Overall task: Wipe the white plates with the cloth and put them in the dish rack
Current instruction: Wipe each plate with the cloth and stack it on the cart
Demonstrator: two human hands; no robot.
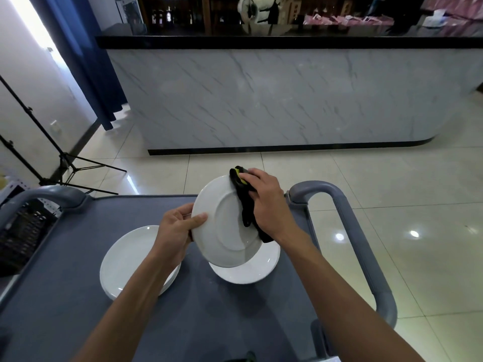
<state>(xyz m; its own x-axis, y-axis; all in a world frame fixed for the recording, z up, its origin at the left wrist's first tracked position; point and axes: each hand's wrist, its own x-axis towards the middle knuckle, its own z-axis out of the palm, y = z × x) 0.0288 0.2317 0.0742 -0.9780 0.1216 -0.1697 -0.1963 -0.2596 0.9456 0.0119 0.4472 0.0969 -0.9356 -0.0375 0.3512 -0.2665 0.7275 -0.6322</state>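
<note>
Closest to me, I see both forearms reaching out over the grey cart top (78, 296). On it, a stack of white plates (125, 259) sits to the left, and another plate (248, 270) lies to the right. Above that one, my left hand (175, 231) pinches the rim of a tilted plate (224, 223), thumb on its underside, which faces me. My right hand (266, 202) presses a black cloth (245, 202) with a yellow patch against the plate's right edge, fingers curled over it. Off to the left, a black rack (23, 231) sits at the cart's edge. Beyond, there's tiled floor (392, 178), a tripod (65, 163), then a marble-fronted counter (261, 95).
</note>
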